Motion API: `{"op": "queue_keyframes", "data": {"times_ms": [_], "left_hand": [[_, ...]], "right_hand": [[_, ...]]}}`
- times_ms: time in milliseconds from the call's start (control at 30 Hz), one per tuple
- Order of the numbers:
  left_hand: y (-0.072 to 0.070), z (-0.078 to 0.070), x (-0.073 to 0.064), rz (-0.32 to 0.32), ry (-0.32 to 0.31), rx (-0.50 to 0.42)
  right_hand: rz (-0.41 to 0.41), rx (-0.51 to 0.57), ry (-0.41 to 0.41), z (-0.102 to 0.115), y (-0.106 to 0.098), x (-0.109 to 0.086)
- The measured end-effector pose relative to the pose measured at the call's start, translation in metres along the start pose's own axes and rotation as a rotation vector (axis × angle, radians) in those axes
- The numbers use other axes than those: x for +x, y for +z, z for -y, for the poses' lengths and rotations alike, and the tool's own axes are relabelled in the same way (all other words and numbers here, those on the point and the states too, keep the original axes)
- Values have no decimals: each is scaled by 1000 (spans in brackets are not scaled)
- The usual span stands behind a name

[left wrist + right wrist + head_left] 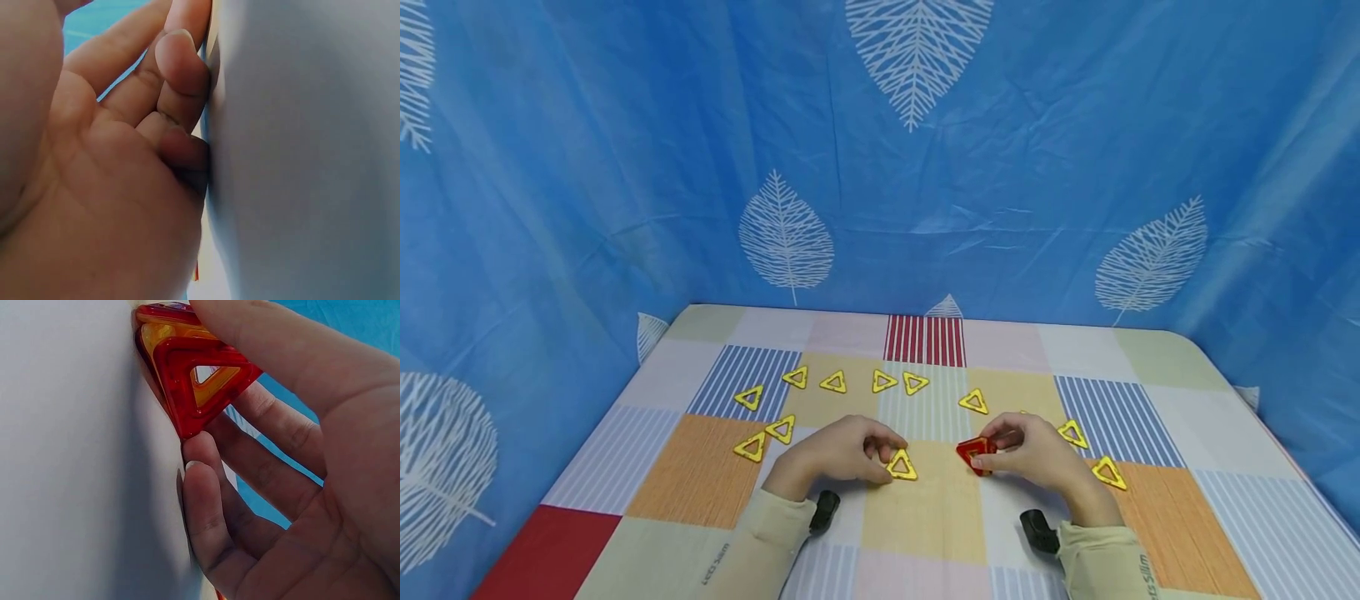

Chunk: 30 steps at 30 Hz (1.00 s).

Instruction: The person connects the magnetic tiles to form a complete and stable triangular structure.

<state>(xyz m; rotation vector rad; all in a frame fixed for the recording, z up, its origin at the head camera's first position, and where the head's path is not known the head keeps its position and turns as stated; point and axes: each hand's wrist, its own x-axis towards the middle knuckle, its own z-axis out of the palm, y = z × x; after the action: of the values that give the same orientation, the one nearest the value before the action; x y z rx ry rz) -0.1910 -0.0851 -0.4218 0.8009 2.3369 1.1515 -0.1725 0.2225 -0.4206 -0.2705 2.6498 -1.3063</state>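
Observation:
My left hand [852,450] is low over the tablecloth, thumb and forefinger pinching the left side of a yellow triangular tile [902,465]. In the left wrist view, the curled fingers [181,62] rest along the cloth and that tile is hidden. To the right, my right hand [1028,450] grips a small stack of triangular tiles [974,454], red with yellow between. Seen from the right wrist, the red tile [178,387] faces the camera, with its open centre showing yellow behind, and the stack's edge is close against the cloth.
Several yellow triangular tiles lie in a wide arc, from one tile [750,447] at left, past another tile [883,381] at the back, to a tile [1108,472] at right. A patchwork cloth [925,533] covers the table; a blue curtain [1037,167] hangs behind.

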Motion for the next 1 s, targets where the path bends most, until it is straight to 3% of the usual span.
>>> {"op": "queue_keyframes", "data": {"times_ms": [300, 567, 1000], "left_hand": [[-1, 3, -2, 5, -10, -4], [3, 6, 0, 7, -21, -38], [4, 8, 1, 0, -29, -51]], "right_hand": [[-8, 27, 4, 0, -2, 2], [-126, 90, 32, -8, -23, -9], [-389, -11, 339, -35, -56, -27]]}}
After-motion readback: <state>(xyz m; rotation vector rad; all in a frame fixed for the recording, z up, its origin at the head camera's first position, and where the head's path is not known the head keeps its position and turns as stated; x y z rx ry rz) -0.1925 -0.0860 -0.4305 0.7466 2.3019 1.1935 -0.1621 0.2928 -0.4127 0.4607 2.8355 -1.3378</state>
